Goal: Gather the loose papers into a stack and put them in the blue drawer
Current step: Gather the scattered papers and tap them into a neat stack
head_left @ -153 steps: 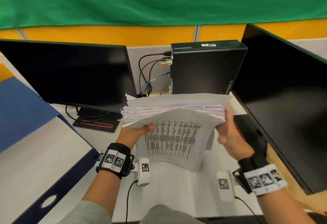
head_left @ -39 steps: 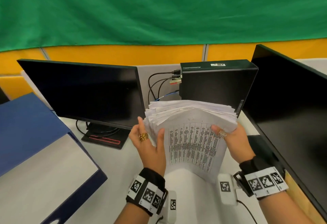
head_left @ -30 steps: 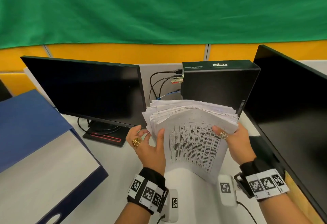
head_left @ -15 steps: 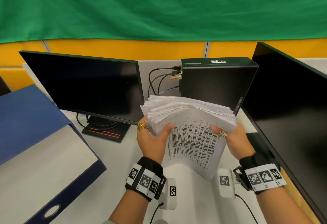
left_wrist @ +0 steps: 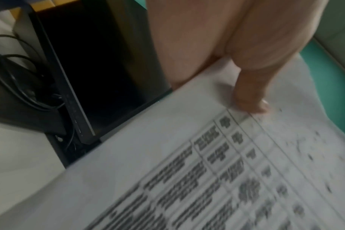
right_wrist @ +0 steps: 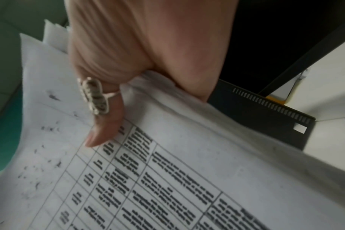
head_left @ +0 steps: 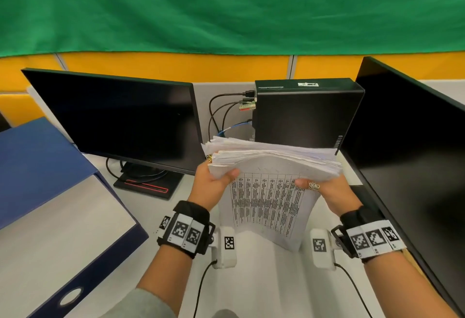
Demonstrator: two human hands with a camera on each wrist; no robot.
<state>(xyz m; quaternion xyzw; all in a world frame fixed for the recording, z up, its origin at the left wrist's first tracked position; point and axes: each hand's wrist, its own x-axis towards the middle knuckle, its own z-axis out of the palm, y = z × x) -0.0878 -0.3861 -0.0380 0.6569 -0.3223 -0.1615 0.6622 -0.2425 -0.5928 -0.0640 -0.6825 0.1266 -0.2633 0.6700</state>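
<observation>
- White printed sheets, a thick ragged stack of loose papers (head_left: pixel 274 159), sit at the centre of the head view, held upright above the pale desk top (head_left: pixel 251 280), with 1 table-printed sheet hanging down toward the viewer.
- The left hand (head_left: pixel 214 187) clamps the stack's left edge, thumb on the front sheet, the other fingers hidden behind.
- The right hand (head_left: pixel 329 194) clamps the right edge the same way; its ringed thumb (right_wrist: pixel 102 124) presses the printed table in the right wrist view.
- The top edges are uneven and fanned, so squaring is likely unfinished: I would loosen both grips slightly, tap the lower edge on the desk, then tighten again.
- Tuck the drooping front sheet in before carrying, or it may slip out.
- The open blue box-like drawer (head_left: pixel 105 262) lies at the lower left of the head view, well apart from the stack; lower the stack in flat.
</observation>
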